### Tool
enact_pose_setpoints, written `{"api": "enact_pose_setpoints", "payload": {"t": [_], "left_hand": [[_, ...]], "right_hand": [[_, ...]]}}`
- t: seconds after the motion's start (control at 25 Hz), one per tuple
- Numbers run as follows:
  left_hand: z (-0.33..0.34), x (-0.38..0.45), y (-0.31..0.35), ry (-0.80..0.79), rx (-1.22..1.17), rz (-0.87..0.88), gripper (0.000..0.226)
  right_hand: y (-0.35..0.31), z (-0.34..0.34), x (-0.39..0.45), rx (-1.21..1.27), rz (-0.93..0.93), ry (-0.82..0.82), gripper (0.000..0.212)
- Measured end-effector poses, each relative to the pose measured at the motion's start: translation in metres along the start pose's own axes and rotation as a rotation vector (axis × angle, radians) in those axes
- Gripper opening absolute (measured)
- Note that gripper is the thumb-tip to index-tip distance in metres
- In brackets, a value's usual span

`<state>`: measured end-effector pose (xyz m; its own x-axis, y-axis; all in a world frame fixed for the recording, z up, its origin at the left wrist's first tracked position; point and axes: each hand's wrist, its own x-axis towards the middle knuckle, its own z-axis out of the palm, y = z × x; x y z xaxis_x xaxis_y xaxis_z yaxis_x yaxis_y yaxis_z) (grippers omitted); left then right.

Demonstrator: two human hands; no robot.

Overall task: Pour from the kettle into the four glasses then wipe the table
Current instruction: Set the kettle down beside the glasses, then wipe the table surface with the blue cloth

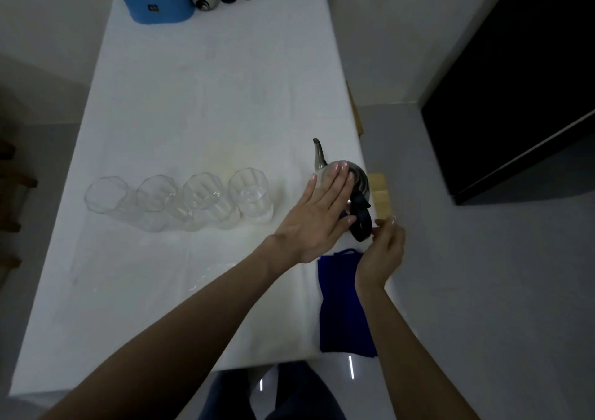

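Steel kettle (346, 178) — under flat, spread left fingers (335, 181) — right fingers (383, 223) pinch its handle.

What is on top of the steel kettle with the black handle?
The left hand lies flat, fingers over the steel kettle top. The lid beneath is mostly covered; only the spout and black handle show clearly.
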<state>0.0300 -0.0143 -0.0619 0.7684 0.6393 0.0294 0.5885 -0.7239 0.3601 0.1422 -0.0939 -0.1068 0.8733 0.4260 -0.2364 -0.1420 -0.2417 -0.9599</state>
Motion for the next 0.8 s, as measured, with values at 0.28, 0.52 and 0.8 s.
{"api": "enact_pose_setpoints", "payload": {"t": [0.28, 0.52, 0.8], "left_hand": [[0.049, -0.136, 0.0, 0.061, -0.174, -0.25, 0.058], [0.089, -0.262, -0.037, 0.091, -0.072, -0.434, 0.058], [0.097, -0.325, -0.09, 0.181, 0.081, -0.622, 0.061]], "right_hand": [[0.092, -0.054, -0.079, -0.974, -0.422, -0.188, 0.061], [0.114, -0.046, -0.087, -1.093, -0.547, -0.168, 0.048], [0.125, 0.0, -0.117, -0.985, -0.699, -0.074, 0.043]]}}
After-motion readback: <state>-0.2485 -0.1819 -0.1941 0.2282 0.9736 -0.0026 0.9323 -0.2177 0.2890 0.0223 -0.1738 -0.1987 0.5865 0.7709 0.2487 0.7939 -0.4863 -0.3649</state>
